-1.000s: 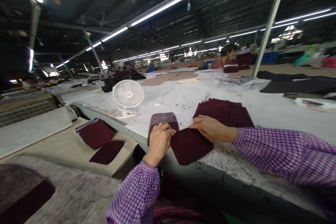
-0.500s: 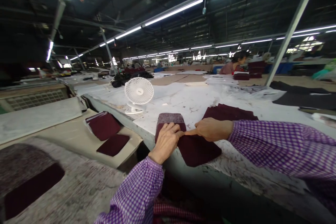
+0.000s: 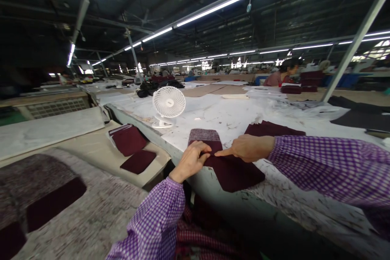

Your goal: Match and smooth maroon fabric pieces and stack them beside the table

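Observation:
My left hand (image 3: 192, 159) rests on a maroon fabric piece (image 3: 215, 145) with a speckled grey band (image 3: 204, 134) at its far end. Its thumb and forefinger are bent together at the cloth's near right edge. My right hand (image 3: 248, 147) comes in from the right, its forefinger stretched out and its tip on the cloth close to the left thumb. The other right fingers are curled under, and whatever they might hold is hidden. Below the hands, a darker maroon panel (image 3: 239, 173) reaches over the table's front edge. Behind my right wrist lies a fanned maroon stack (image 3: 274, 128).
A white fan (image 3: 168, 102) stands on the white-covered table (image 3: 213, 109). At the left, a maroon stack (image 3: 128, 140) and a single maroon piece (image 3: 139, 161) lie on a beige surface. Speckled fabric (image 3: 100, 203) fills the lower left. A person (image 3: 276, 76) works farther back.
My left thumb and forefinger have lifted and drawn slightly apart from the right fingertip. The right forefinger stays on the cloth. The whole view has shifted a little.

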`<state>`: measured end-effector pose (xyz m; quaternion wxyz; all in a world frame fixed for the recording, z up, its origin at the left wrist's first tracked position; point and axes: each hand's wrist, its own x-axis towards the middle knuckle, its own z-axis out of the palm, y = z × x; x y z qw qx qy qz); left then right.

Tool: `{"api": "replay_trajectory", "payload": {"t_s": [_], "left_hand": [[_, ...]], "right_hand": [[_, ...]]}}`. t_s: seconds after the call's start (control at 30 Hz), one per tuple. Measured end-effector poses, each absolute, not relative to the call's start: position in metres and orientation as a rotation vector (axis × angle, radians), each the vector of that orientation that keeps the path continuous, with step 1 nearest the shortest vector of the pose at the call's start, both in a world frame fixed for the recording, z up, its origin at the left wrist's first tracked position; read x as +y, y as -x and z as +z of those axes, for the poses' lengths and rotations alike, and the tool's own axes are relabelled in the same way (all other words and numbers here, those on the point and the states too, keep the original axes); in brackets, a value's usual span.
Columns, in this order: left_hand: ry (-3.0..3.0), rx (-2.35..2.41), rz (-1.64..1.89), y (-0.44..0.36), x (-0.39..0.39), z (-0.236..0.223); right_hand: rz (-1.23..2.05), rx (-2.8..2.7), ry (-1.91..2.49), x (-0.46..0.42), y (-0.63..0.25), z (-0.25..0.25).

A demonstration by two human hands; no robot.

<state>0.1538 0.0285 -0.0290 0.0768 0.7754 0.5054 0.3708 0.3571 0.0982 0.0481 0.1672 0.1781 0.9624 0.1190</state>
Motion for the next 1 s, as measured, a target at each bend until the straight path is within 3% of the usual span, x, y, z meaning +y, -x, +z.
{"api": "replay_trajectory", "payload": {"t_s": [0.17,0.43,0.67,0.83,1.0], "left_hand": [[-2.474,1.549,1.057,-0.158,0.028,-0.031],[-2.243,1.548,1.196,-0.151,0.021,-0.034],[-2.343,1.333,1.058,-0.138,0.014,-0.029],[-2.297,1.304,0.986,-0.135,0.014,-0.021],[-2.198,1.358,1.058,-0.138,0.016,-0.021]], "right_hand": [[0.376,2.693,-0.506,0.095,-0.352,0.052],[0.572,2.803,-0.573,0.092,-0.355,0.033],[-0.185,2.987,-0.857,0.118,-0.373,0.026],[-0.559,3.035,-0.828,0.122,-0.397,0.060],[-0.678,2.912,-1.247,0.157,-0.466,0.084]]}}
